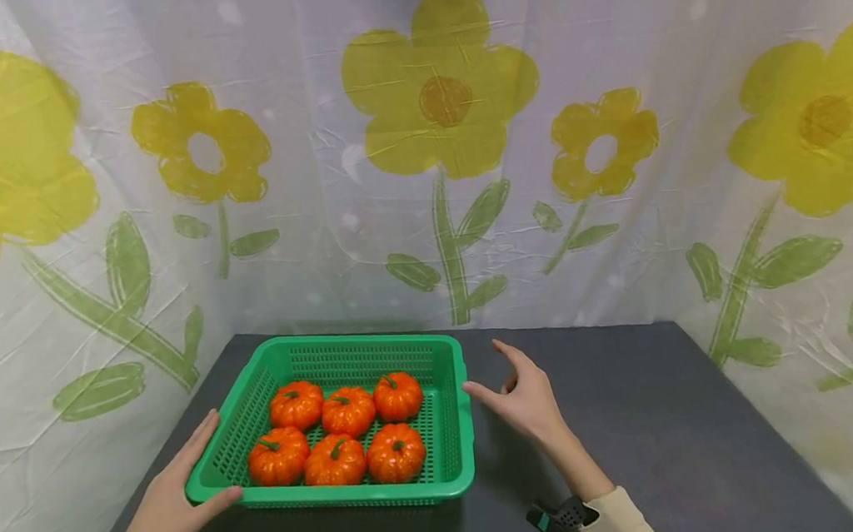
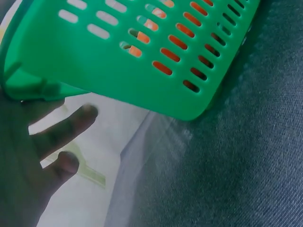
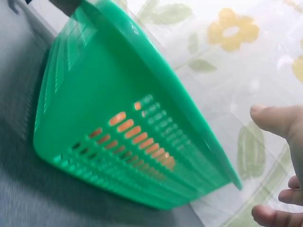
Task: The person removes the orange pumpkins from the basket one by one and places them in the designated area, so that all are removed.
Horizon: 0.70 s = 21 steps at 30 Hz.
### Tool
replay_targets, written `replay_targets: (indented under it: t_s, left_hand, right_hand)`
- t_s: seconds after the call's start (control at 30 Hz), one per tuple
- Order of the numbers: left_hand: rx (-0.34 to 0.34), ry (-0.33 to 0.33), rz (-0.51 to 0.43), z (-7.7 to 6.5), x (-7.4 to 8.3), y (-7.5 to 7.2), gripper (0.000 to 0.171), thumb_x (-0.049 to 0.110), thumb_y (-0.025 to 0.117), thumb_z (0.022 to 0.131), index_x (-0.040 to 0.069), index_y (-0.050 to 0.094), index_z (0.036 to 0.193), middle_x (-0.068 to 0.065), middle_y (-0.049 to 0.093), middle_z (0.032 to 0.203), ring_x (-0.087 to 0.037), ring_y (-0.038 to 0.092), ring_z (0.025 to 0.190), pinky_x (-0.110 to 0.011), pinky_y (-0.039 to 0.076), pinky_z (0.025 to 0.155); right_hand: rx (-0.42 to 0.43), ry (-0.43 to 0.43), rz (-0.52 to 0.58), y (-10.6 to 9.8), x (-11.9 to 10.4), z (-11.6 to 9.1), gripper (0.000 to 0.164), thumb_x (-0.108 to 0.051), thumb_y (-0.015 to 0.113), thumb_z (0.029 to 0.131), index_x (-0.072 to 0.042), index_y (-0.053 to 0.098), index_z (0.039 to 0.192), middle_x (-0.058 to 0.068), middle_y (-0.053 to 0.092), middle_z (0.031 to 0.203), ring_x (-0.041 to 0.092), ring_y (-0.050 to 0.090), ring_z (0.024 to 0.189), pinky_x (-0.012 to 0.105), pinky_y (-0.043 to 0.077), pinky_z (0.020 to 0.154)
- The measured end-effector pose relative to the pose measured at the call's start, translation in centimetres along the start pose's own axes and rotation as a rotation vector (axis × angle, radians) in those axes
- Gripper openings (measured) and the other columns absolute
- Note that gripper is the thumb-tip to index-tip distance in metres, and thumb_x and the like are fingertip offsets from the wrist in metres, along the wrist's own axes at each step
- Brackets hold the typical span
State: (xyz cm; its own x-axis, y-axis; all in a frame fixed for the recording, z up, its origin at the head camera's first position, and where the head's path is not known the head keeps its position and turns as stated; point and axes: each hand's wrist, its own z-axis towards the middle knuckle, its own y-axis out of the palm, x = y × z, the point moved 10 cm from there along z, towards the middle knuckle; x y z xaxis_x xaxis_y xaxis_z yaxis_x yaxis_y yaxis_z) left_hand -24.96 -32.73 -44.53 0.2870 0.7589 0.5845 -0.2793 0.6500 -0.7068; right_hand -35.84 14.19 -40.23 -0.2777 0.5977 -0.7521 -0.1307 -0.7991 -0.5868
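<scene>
A green plastic basket [image 1: 458, 430] with slotted walls stands on the dark table, holding several small orange pumpkins [image 1: 336, 459] with green stems. At the basket's front left corner is my left hand [image 1: 163, 508], its thumb by the front rim and its fingers along the left side. Those fingers [image 2: 71, 125] look spread and fairly straight beside the basket wall in the left wrist view. My right hand [image 1: 523, 396] is at the right side, thumb tip close to the rim and fingers loosely bent. A gap shows between that thumb [image 3: 272, 118] and the basket in the right wrist view.
The dark table [image 1: 635, 433] extends to the right of the basket. A white curtain [image 1: 305, 250] with painted yellow flowers surrounds the table's back and sides. A black band [image 1: 562, 516] is around my right wrist, next to a light sleeve [image 1: 620, 522].
</scene>
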Motion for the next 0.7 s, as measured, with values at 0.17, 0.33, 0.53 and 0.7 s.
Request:
replay_targets:
  t_s: [0.17,0.33,0.53,0.7]
  left_hand:
    - [-0.018,0.001,-0.011,-0.2,-0.5,0.1,0.109,0.026,0.09,0.083,0.029,0.025,0.171,0.029,0.017,0.17,0.03,0.014,0.133,-0.026,0.037,0.093]
    - [-0.049,-0.025,-0.061,-0.1,-0.6,0.5,0.109,0.024,0.088,0.086,0.031,0.022,0.172,0.027,0.015,0.171,0.03,0.013,0.134,-0.053,0.043,0.102]
    - [-0.052,-0.038,-0.089,-0.4,-0.8,0.3,0.109,0.024,0.088,0.087,0.035,0.02,0.171,0.022,0.015,0.174,0.03,0.013,0.133,-0.054,0.038,0.113]
    - [-0.03,-0.034,-0.07,-0.5,-1.0,0.2,0.108,0.024,0.088,0.086,0.035,0.022,0.171,0.026,0.017,0.172,0.03,0.015,0.133,-0.011,0.029,0.097]
  right_hand:
    - [-0.032,-0.034,0.014,1.5,-1.9,0.5,0.087,-0.045,0.087,0.087,-0.011,0.051,0.158,0.004,0.063,0.096,0.013,0.044,0.05,0.029,0.04,0.048]
    - [-0.065,-0.066,0.02,2.9,-3.2,1.0,0.088,-0.048,0.086,0.087,-0.01,0.05,0.158,0.011,0.064,0.143,0.017,0.043,0.049,0.032,0.041,0.049]
    - [-0.081,-0.104,0.005,4.0,-4.6,1.6,0.089,-0.051,0.085,0.088,-0.008,0.051,0.157,0.015,0.054,0.157,0.039,0.066,0.118,0.057,0.056,0.096]
    - [-0.092,-0.103,0.012,4.9,-5.4,2.2,0.087,-0.05,0.085,0.088,-0.009,0.053,0.157,0.015,0.054,0.158,0.039,0.051,0.143,0.063,0.047,0.111]
